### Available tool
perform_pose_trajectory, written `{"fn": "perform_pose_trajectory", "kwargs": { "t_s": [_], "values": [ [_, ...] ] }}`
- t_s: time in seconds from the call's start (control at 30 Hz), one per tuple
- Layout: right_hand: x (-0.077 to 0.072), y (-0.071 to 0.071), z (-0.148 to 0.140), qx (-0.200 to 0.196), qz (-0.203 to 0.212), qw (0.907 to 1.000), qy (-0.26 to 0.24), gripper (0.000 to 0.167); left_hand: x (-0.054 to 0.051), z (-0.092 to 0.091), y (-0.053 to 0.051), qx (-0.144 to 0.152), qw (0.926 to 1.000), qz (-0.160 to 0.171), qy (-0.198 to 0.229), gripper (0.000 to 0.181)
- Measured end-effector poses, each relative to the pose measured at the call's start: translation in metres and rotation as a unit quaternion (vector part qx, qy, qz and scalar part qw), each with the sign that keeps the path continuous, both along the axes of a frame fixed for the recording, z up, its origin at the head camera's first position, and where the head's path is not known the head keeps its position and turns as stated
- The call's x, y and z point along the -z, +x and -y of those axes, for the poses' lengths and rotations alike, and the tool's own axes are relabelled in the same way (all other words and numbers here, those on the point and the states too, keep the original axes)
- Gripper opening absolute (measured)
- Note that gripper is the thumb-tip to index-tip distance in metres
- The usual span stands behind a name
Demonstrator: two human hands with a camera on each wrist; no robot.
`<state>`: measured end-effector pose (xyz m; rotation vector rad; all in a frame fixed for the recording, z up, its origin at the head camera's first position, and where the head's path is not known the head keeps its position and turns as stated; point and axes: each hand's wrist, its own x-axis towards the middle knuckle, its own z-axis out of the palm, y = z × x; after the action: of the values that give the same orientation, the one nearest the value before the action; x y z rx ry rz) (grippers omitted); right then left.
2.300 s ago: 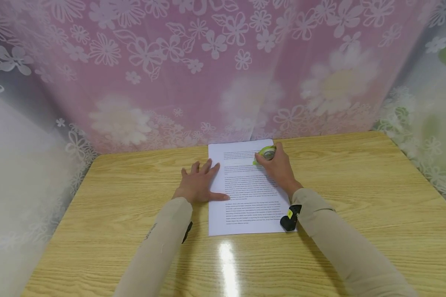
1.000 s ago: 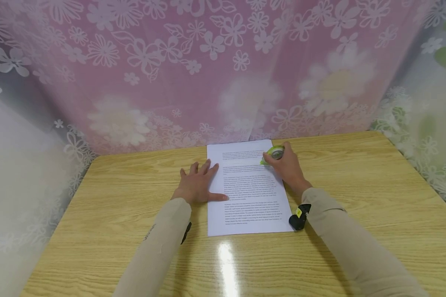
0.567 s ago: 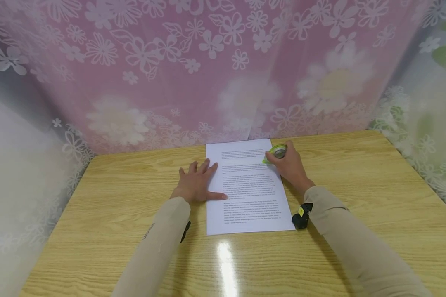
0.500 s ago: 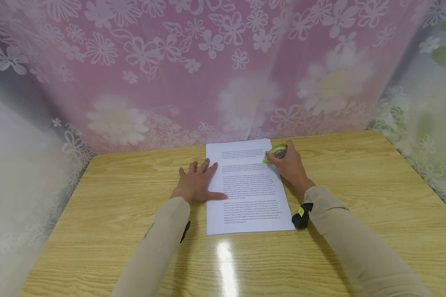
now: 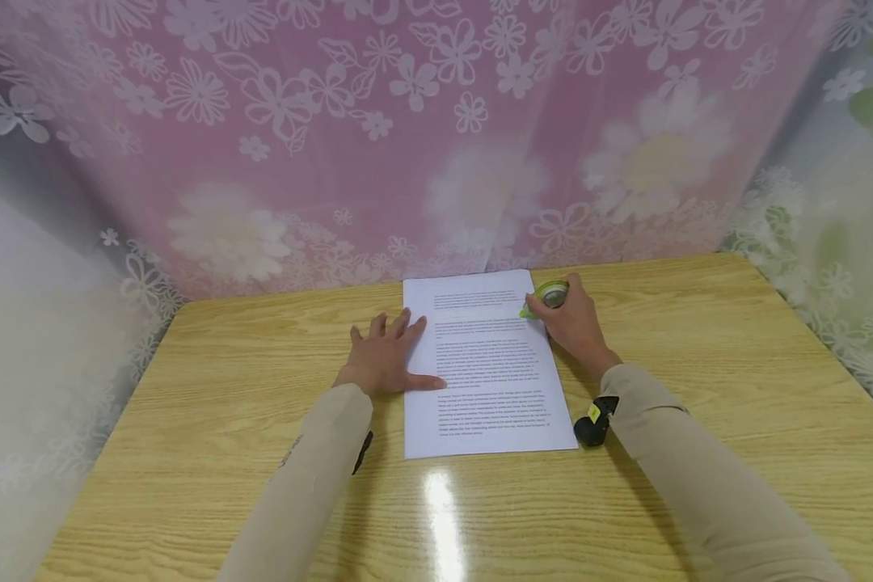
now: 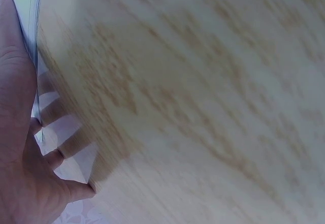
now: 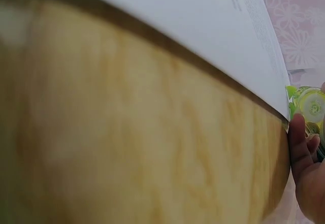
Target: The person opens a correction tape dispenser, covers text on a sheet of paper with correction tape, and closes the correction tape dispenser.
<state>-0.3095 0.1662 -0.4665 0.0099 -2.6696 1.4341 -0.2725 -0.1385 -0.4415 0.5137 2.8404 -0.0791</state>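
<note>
A stack of printed paper (image 5: 480, 444) lies on the wooden table. My left hand (image 5: 384, 360) rests with spread fingers over its left edge, the thumb lying across the page; the left wrist view shows the same hand (image 6: 30, 163) beside the sheets' edge. My right hand (image 5: 576, 323) pinches a green correction tape (image 5: 551, 295) between thumb and fingers. Its tip points down-left at the page's right margin, level with the gap between the first paragraphs. Whether the tip touches the paper cannot be told. In the right wrist view the correction tape (image 7: 311, 104) is partly cut off by the frame.
The wooden table (image 5: 225, 420) extends to both sides of the paper and toward me. A pink flowered curtain (image 5: 378, 178) hangs right behind the table's back edge, with pale curtains left and right. A black wrist camera (image 5: 592, 424) sits beside the paper's lower right corner.
The right hand has carried the correction tape rightward across the page to its right edge, moving only slightly in the last half second. The left hand has stayed in place.
</note>
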Motion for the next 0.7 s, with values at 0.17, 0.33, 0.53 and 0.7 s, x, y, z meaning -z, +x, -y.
{"fn": "perform_pose_trajectory", "kwargs": {
  "t_s": [0.17,0.33,0.53,0.7],
  "values": [
    [-0.0008,0.0005,-0.001,0.001,-0.006,1.0,-0.003,0.06,-0.0007,-0.0002,-0.001,0.004,1.0,-0.006,0.007,0.113],
    [-0.0008,0.0006,-0.0026,-0.002,-0.003,0.9996,-0.029,0.06,-0.0013,-0.0003,-0.0017,0.006,0.9999,-0.006,0.006,0.112],
    [-0.0001,0.0004,-0.0036,-0.008,0.005,0.999,-0.044,0.059,0.0009,0.0,-0.0024,0.004,1.0,-0.005,0.001,0.113],
    [0.0033,0.0003,-0.0052,-0.006,0.008,0.9982,-0.059,0.061,0.003,0.0004,-0.002,0.002,1.0,-0.003,0.002,0.113]
  ]
}}
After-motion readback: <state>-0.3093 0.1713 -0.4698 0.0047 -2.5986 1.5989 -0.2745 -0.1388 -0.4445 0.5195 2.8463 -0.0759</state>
